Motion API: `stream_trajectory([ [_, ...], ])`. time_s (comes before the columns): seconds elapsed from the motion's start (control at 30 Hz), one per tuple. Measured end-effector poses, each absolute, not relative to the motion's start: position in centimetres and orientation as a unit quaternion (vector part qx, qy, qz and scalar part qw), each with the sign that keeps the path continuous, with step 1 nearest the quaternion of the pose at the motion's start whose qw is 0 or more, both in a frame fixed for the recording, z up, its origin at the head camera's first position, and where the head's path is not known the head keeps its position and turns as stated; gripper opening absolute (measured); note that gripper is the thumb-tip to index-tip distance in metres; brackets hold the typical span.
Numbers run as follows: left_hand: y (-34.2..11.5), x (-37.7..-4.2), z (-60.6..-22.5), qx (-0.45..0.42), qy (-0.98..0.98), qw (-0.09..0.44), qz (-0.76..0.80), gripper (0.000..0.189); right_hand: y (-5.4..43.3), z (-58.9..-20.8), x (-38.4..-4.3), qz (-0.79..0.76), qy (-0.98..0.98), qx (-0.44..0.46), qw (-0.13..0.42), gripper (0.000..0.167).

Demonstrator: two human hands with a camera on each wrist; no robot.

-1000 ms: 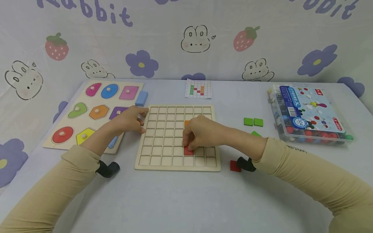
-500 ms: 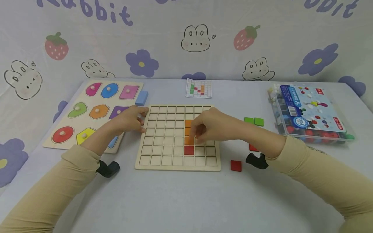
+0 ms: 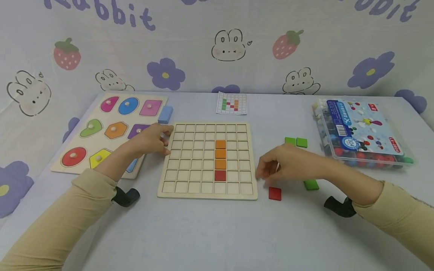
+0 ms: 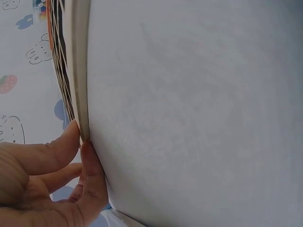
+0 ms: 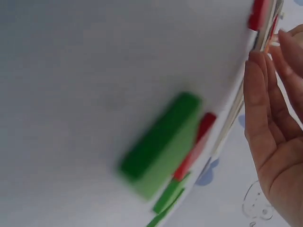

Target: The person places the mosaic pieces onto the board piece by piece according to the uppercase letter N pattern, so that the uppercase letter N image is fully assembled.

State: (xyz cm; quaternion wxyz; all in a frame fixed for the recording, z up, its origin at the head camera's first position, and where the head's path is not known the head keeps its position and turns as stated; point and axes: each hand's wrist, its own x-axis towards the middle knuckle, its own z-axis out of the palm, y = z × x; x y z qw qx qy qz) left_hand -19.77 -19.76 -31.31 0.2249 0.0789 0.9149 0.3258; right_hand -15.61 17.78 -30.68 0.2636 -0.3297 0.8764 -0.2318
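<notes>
My left hand [image 3: 149, 140] touches the left edge of the wooden grid board [image 3: 203, 195], finger and thumb apart. The left wrist view shows its fingertips at the rim of the board [image 4: 81, 71]. Three orange tiles [image 3: 220, 153] stand in one column of the board, with a red tile [image 3: 220, 175] directly below them. Right of the board, my right hand [image 3: 286, 163] hovers with loosely bent fingers and nothing held. Just below its fingertips lies a loose red tile [image 3: 275, 194]. A green tile [image 3: 311, 184] lies under the wrist; the hand hides part of the tiles.
Two green tiles [image 3: 296, 142] lie beyond the right hand. A clear box of coloured balls [image 3: 366, 131] stands at the right. A knobbed shape puzzle [image 3: 101, 116] and a blue block [image 3: 165, 114] are at the left. A pattern card [image 3: 231, 103] lies behind the board.
My right hand has let go of the red tile in the board and moved right, off the board to the loose tiles. My left hand has stayed at the board's edge.
</notes>
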Motion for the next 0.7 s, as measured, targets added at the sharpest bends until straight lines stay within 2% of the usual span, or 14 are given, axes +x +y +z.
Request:
stream_trajectory([
  [0.17, -19.8, -19.7, -31.3, 0.082, 0.915, 0.224, 0.327, 0.075, 19.2, -31.0, -15.0, -0.259, 0.861, -0.324, 0.294, 0.022],
  [0.33, -19.9, -19.7, -31.4, 0.075, 0.91, 0.232, 0.336, 0.08, 19.5, -31.1, -14.8, -0.262, 0.852, -0.338, 0.302, 0.034],
  [0.7, -20.0, -19.9, -31.6, 0.076, 0.91, 0.23, 0.337, 0.08, 19.4, -31.5, -14.7, -0.26, 0.838, -0.36, 0.316, 0.038],
])
